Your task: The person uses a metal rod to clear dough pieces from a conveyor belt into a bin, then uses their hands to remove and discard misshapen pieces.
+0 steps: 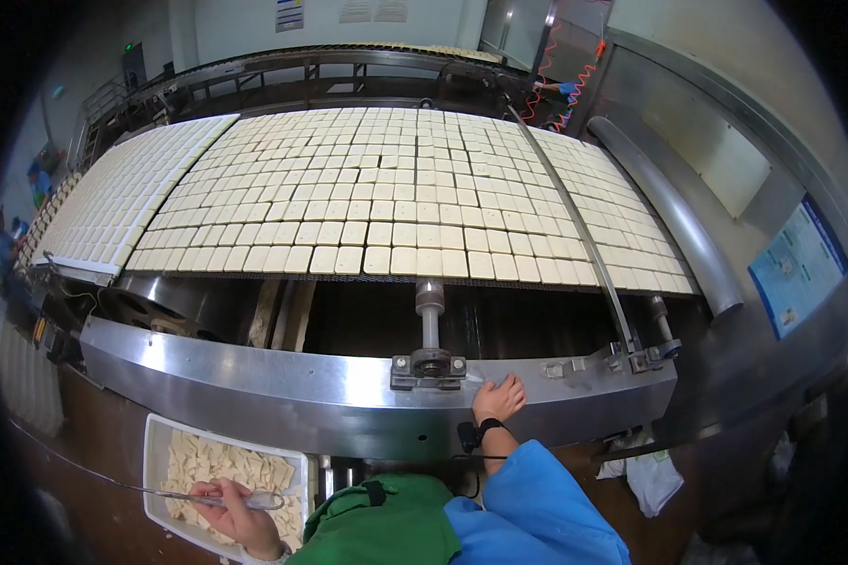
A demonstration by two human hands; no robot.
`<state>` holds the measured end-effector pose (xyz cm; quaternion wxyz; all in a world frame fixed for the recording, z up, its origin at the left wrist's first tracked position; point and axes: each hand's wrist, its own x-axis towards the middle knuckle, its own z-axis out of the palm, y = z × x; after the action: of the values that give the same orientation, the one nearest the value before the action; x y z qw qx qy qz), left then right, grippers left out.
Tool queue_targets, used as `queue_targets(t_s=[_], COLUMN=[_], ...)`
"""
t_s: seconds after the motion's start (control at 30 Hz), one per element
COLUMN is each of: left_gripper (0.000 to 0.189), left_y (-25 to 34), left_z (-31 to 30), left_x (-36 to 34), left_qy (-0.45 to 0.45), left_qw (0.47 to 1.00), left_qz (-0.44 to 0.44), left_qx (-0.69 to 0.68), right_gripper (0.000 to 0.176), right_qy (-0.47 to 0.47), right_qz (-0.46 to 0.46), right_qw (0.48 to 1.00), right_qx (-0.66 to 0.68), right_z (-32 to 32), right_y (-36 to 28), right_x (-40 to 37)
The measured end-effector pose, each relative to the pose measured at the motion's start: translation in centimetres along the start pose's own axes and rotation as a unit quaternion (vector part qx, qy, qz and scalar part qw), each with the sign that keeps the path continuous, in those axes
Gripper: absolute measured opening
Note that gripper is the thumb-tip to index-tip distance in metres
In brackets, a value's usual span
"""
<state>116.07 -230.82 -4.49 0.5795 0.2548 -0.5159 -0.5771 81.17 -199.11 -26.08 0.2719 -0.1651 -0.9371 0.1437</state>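
Observation:
My left hand (236, 518) is closed round the thick, greyish handle of a long thin metal rod (113, 481). The rod reaches out to the left, over a white plastic tub (149, 471) heaped with broken pale pieces (226, 466). My right hand (501, 399) lies on the steel side beam (283, 381) of a conveyor, its fingers a little spread and holding nothing; a dark band circles the wrist. Beyond the beam, rows of pale square blocks that look like tofu (349, 207) cover the wide conveyor belt.
A shaft bearing (429, 369) sits on the beam beside my right hand. A thin bar (575, 217) and a steel roller (669, 217) cross the conveyor's right part. White bags (652, 480) lie at lower right. Other people (40, 181) stand far left.

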Motion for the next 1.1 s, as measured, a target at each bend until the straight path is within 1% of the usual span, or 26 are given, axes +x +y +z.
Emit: queue_targets(t_s=[0.2,0.3,1.1], left_gripper=[0.018,0.018,0.017], left_y=[-0.5,-0.7,-1.0], left_z=[-1.0,-1.7,-5.3], left_x=[1.4,2.2,7.7], left_qy=[0.018,0.003,0.021], left_qw=[1.000,1.000,0.999], left_qz=[0.000,0.004,-0.005], left_qx=[0.006,0.003,0.027], right_gripper=[0.054,0.055,0.055], right_qy=[-0.009,-0.014,-0.021], right_qz=[0.002,0.001,0.002], right_qw=[1.000,1.000,1.000], right_qx=[0.000,0.007,0.016], right_z=[-0.1,-0.1,0.1], right_y=[-1.4,-2.2,-7.5], right_x=[-1.2,-1.8,-6.4])
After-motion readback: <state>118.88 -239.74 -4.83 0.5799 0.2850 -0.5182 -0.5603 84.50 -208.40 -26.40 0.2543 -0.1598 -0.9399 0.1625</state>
